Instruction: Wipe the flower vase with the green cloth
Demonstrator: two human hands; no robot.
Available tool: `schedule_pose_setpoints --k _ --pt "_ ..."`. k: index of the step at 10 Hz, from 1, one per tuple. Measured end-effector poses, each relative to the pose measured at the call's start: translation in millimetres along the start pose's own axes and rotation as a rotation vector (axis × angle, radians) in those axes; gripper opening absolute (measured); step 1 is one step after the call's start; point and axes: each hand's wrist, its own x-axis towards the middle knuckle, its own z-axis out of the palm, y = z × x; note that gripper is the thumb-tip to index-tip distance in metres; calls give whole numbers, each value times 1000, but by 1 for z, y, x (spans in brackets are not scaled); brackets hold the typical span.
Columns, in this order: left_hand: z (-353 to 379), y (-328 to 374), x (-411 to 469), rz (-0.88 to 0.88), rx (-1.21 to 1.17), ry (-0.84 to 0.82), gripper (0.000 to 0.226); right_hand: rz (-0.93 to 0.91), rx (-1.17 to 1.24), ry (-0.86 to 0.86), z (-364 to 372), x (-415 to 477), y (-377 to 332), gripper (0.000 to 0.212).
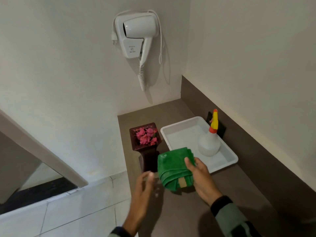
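Note:
A dark brown square flower vase (150,158) with pink flowers (146,136) stands upright on the brown counter near the left wall. My right hand (201,178) holds a folded green cloth (172,168) just to the right of the vase's stem, low over the counter. My left hand (144,190) hovers open in front of the vase, fingers spread and blurred, touching nothing. The cloth hides part of the vase's lower right side.
A white plastic tray (227,165) sits right of the vase with a spray bottle (209,144) in it. A white hair dryer (136,35) hangs on the wall above. The brown counter (179,211) runs toward me; a white tiled ledge (77,211) lies left.

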Motion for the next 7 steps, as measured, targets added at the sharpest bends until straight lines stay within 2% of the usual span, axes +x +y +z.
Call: schedule_pose_setpoints --k 1,2,3,4,5,6,7 --pt "46 26 23 -73 -323 -110 58 11 86 -106 -24 23 -21 32" --pt "84 43 51 -51 -395 -57 59 6 38 -45 -46 47 -32 35" --pt "115 45 71 100 -164 -30 56 -52 -334 180 -71 68 -34 48" --pt "132 38 84 262 400 -34 42 -232 -921 222 -82 81 -21 36" --pt "137 25 88 296 1135 44 43 -239 -1305 128 -81 86 -7 13" --pt "134 22 83 318 1292 26 49 -183 -1669 103 -71 83 -8 31" --pt "132 29 77 430 1268 38 43 -343 -1718 147 -55 79 -16 27"
